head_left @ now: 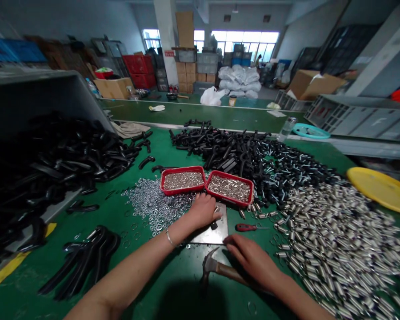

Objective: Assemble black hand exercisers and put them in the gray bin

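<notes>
My left hand [203, 210] reaches over a small metal plate [222, 233], its fingertips at the near rims of two red trays and its thumb apart. A small metal cylinder [217, 209] and a black piece [214, 226] show beside the thumb; whether the hand touches them is unclear. The left tray [166, 193] contains tiny metal parts, the right tray [243, 203] small pins. Fingers curled together, my right hand [253, 258] is at the plate's near right corner; anything in its fingertips is hidden. Below it lies a claw hammer [228, 270], its handle partly covered by the hand.
Metal rings [153, 206] spread left of the plate, and a red-handled screwdriver [246, 227] lies right. Black handles [86, 258] are at near left, more in a grey bin [86, 98]. Silver cylinders [346, 240] pile up at right, beside a yellow lid [383, 189]. Black parts [226, 149] heap behind the trays.
</notes>
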The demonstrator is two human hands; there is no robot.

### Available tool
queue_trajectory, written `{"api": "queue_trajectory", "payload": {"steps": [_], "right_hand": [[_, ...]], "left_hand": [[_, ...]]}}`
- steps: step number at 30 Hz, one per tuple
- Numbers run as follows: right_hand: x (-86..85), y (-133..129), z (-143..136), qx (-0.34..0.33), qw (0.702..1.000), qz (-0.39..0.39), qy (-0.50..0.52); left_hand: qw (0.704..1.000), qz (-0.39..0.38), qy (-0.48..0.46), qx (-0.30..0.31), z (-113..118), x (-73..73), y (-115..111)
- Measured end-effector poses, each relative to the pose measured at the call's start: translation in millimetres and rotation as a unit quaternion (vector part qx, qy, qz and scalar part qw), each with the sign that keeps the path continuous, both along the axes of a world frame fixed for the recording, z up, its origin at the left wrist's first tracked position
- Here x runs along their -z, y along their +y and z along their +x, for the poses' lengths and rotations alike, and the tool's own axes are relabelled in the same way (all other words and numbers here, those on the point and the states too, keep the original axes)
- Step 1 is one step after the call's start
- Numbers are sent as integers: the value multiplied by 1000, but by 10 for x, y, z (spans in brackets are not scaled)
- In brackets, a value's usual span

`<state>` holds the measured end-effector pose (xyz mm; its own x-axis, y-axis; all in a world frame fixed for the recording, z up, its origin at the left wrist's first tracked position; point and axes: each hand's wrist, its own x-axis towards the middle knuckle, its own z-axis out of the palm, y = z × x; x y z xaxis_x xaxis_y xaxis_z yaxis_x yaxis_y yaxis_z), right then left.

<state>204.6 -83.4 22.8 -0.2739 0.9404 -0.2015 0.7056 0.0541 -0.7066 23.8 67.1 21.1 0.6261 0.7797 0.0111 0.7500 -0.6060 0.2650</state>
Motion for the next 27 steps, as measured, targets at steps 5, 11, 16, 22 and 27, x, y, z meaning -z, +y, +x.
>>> {"api": "queue_trajectory", "payload": {"steps": [5, 11, 16, 22, 27], "right_hand": [[46, -509, 222, -34, 998, 4, -49], [182, -632, 178, -64, 991, 36, -115], [183, -592, 123, -67, 996, 2, -64], [95, -680, 316, -7, 999, -12, 35], [169, -856, 729, 178, 976, -85, 90]], "left_hand": [[998, 66, -2, 2, 319, -284, 453], [998, 16, 52, -12, 667, -172, 893], [1000, 12, -18, -5, 561, -103, 835], [982, -13, -187, -35, 298, -84, 728], [913, -138, -368, -106, -147, 79, 273]]}}
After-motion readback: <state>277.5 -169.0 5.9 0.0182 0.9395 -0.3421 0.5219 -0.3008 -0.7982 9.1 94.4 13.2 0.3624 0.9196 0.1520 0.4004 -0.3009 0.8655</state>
